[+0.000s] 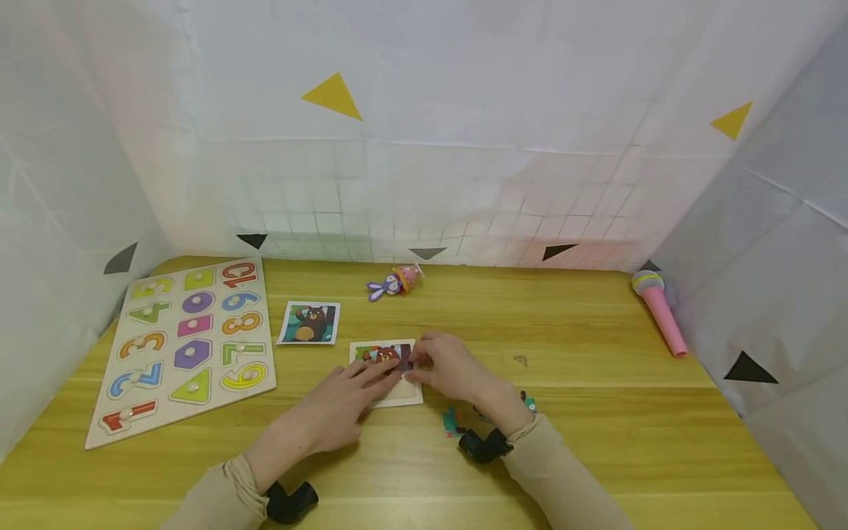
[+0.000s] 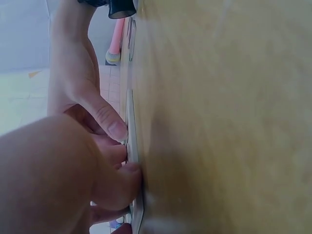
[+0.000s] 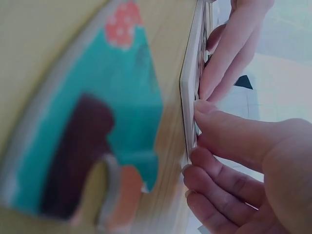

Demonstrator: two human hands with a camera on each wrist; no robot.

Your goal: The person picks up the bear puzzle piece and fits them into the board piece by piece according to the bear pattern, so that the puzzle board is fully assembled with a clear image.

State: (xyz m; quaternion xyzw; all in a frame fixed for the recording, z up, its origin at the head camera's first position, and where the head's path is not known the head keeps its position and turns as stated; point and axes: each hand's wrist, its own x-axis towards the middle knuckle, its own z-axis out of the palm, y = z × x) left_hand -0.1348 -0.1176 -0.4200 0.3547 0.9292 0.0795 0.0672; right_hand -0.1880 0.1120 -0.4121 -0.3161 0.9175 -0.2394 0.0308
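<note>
A small jigsaw puzzle in a pale wooden frame (image 1: 403, 401) lies mid-table, with a brown bear (image 1: 386, 355) in its upper part. My left hand (image 1: 331, 408) rests its outstretched fingers on the puzzle from the left. From the right, my right hand (image 1: 457, 372) pinches a puzzle piece at the frame's right side, its fingers curled; most of that piece is hidden, a sliver of teal showing in the right wrist view. Loose teal puzzle pieces (image 1: 453, 422) lie beneath my right wrist; one piece (image 3: 131, 97) looms large in the right wrist view.
Left of the puzzle lies a bear picture card (image 1: 308, 324), and beyond it a number-and-shape board (image 1: 225, 368). A purple rabbit toy (image 1: 392, 283) lies behind the puzzle. At the far right is a pink toy microphone (image 1: 665, 316). White cloth walls enclose the table.
</note>
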